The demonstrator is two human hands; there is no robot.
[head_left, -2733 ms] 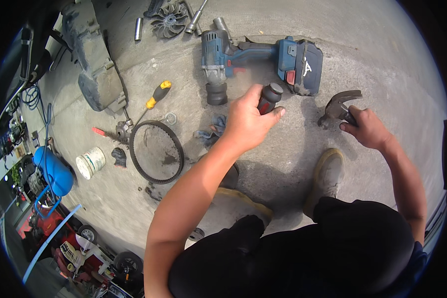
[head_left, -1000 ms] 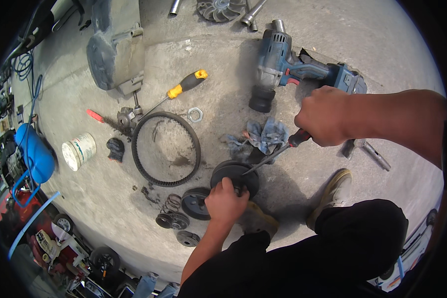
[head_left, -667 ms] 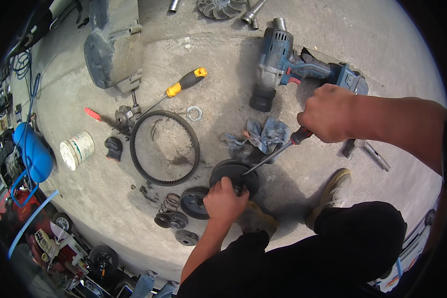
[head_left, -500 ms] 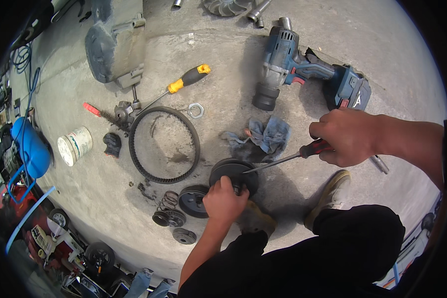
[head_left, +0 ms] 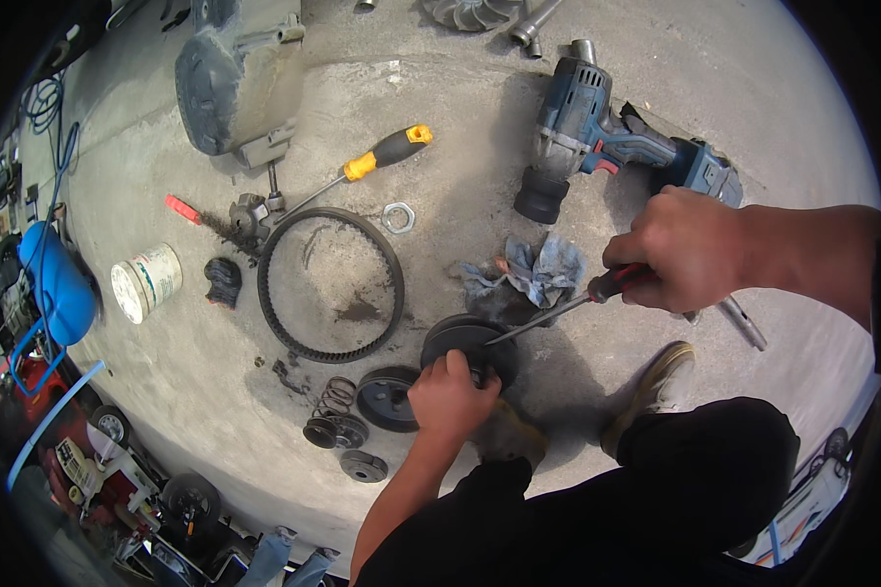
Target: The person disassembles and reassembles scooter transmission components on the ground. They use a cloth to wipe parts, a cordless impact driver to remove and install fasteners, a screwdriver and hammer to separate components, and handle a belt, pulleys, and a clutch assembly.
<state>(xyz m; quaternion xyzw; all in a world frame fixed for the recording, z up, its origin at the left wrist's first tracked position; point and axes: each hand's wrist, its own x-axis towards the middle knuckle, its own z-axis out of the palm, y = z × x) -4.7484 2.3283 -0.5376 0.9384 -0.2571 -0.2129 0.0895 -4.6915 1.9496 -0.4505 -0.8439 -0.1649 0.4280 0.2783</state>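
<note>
My left hand (head_left: 453, 391) is closed on the hub of a dark round pulley (head_left: 457, 333), which stands on the concrete by my shoe. A screwdriver (head_left: 548, 319) with a red and black handle is gripped in my right hand (head_left: 683, 249). Its long shaft slants down to the left, and the tip meets the pulley's face. Whether the tip is wedged in anything is too small to tell. Beside the pulley lie a black clutch drum (head_left: 380, 399), a coil spring on a round base (head_left: 335, 416) and a small dark disc (head_left: 364, 466).
A toothed drive belt (head_left: 398, 284) lies left of the pulley, with a yellow-black screwdriver (head_left: 390, 152) and large nut (head_left: 398, 217) beyond. Crumpled blue rag (head_left: 546, 269), cordless impact wrench (head_left: 568, 117), white tub (head_left: 147, 284) and metal housing (head_left: 235, 93) surround the work.
The whole view has shifted slightly. My right hand has come a little left over the floor, and the screwdriver slants somewhat more steeply. The left hand keeps its hold on the pulley.
</note>
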